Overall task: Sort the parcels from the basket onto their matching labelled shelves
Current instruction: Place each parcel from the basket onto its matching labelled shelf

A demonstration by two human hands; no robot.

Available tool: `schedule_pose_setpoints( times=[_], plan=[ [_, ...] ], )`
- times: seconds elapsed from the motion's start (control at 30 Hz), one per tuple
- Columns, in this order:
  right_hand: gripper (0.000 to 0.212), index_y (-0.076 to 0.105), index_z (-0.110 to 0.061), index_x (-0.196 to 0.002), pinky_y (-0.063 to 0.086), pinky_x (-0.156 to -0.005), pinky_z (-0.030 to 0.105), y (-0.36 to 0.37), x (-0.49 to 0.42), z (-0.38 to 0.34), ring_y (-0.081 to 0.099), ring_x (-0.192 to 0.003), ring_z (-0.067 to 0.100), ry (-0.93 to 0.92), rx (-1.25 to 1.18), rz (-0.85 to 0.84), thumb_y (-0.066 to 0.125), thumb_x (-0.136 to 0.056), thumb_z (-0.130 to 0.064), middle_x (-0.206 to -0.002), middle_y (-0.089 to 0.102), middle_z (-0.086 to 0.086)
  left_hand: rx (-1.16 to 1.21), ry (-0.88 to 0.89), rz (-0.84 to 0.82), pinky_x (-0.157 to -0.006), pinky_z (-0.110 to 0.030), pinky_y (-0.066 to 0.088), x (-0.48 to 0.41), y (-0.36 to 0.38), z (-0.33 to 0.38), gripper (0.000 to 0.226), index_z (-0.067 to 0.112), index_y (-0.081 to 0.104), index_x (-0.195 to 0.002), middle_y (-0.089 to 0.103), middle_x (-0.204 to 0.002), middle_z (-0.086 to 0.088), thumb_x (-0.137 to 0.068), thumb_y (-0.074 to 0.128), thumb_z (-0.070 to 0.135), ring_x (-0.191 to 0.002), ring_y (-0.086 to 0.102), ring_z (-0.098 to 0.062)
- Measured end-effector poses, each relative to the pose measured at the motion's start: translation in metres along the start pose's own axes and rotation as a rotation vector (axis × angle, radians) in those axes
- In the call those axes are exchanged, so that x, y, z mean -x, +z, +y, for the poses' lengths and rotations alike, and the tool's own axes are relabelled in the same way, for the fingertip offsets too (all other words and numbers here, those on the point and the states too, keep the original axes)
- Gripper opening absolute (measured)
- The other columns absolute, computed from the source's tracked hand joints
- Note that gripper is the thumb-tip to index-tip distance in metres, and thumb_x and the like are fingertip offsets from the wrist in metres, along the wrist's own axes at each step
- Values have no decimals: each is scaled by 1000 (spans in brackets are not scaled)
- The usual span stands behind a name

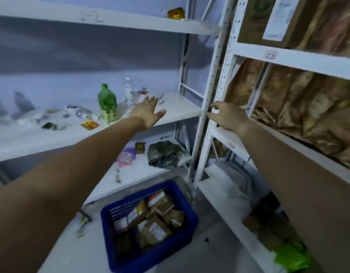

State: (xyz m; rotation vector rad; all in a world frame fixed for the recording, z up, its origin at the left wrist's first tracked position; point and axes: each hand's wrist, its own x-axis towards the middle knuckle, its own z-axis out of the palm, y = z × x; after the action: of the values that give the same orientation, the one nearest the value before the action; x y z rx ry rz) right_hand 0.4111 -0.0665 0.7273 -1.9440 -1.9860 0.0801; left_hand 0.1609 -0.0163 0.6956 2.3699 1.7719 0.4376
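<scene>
Fingers point(153, 101) on left hand point(148, 113) are straight and together, thumb splayed toward 3 o'clock, palm down, holding nothing. The arm is fully stretched, running from 8 o'clock up to just left of centre. The hand sits over the front of the middle shelf point(182, 109) of the left rack; can't tell if it touches the board. Green bottle point(107, 101) stands at its 9 o'clock and clear bottle point(128, 90) at its 11, both upright and apart from the hand.

Right hand point(228, 117): fingers point(217, 105) loosely curled, thumb underneath, nothing held. Fingertips are right at the perforated upright point(212, 83) where the two racks meet; contact unclear. Forearm comes in from 4 o'clock, back of the hand facing me.

Blue basket point(111, 215) is on the floor at 6 o'clock, between the racks, below both hands and well apart from them. Parcels point(156, 219) are piled inside: brown boxes with white labels, tilted every which way.

Right rack: round shelf label point(270, 54) on the beam at 1 o'clock, text too blurred to read. Cardboard box point(253, 20) with a white slip sits on the shelf above it.

Left rack, lower shelf: grey bag point(164, 154) at 6 o'clock of my left hand.

Green bag point(292, 257) is low at 5 o'clock.
</scene>
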Motion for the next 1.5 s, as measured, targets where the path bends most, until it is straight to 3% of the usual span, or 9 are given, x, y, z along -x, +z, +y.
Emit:
schedule_pose_setpoints(
  times=[0.2, 0.5, 0.7, 0.83, 1.1, 1.17, 1.3, 1.43, 1.5],
  plan=[
    [36, 58, -17, -118, 46, -88, 38, 115, -21, -45, 58, -109, 32, -19, -60, -234, 50, -92, -41, -126, 61, 12, 84, -148, -126, -120, -35, 4, 19, 66, -106, 66, 13, 11, -150, 5, -160, -4, -97, 32, 48, -148, -2, -18],
    [36, 57, -22, -121, 48, -88, 37, 280, -27, -51, 60, -109, 27, 52, -73, -550, 50, -92, -41, -123, 64, 6, 192, -322, -329, -119, -36, 4, 35, 202, -213, 68, 18, 8, -151, 2, -160, 0, -96, 27, 53, -148, -2, -16],
    [31, 58, -20, -115, 46, -72, 31, 396, -7, -7, 57, -81, 14, 174, -145, -730, 50, -92, -39, -105, 64, 2, 352, -484, -498, -118, -39, 12, 62, 327, -239, 66, 21, 11, -150, 7, -160, -1, -96, 33, 51, -147, 6, -19],
    [34, 56, -23, -122, 49, -88, 33, 508, 9, 39, 60, -106, 18, 239, -142, -823, 51, -92, -39, -119, 64, 0, 515, -565, -503, -112, -46, 31, 85, 442, -260, 52, 28, 29, -143, 32, -151, -1, -95, 40, 44, -139, 31, -22],
    [45, 43, -22, -136, 46, -97, 37, 725, 37, 131, 48, -124, 21, 259, -59, -975, 50, -93, -34, -135, 52, 1, 650, -849, -712, -114, -34, 25, 107, 679, -283, 73, 21, 10, -151, 14, -159, 0, -93, 39, 53, -145, 19, -20],
    [51, 37, -19, -141, 44, -100, 39, 771, 40, 149, 43, -128, 23, 254, -70, -974, 50, -93, -33, -139, 48, 3, 815, -967, -684, -101, -28, 31, 104, 726, -280, 70, 19, 14, -150, 25, -155, -3, -93, 43, 48, -138, 30, -20],
    [63, 24, -12, -147, 38, -107, 38, 842, 40, 176, 34, -136, 25, 255, -94, -986, 53, -94, -30, -148, 37, 8, 1122, -1162, -581, -78, -24, 41, 97, 799, -267, 56, 15, 27, -144, 52, -125, -1, -95, 51, 24, -95, 50, -11],
    [82, 5, -8, -152, 24, -118, 39, 896, 40, 197, 15, -147, 25, 319, -106, -1065, 55, -93, -35, -159, 14, 8, 1271, -1312, -517, -95, -36, 39, 92, 847, -262, 66, 17, 18, -148, 51, -125, -6, -93, 55, 19, -110, 52, -23],
    [90, -4, -7, -151, 17, -120, 39, 920, 42, 207, 5, -149, 25, 381, -122, -1130, 57, -92, -37, -161, 2, 9, 1364, -1365, -457, -91, -31, 36, 90, 866, -257, 60, 9, 25, -144, 53, -116, -8, -92, 55, 8, -101, 53, -19]
  ],
)
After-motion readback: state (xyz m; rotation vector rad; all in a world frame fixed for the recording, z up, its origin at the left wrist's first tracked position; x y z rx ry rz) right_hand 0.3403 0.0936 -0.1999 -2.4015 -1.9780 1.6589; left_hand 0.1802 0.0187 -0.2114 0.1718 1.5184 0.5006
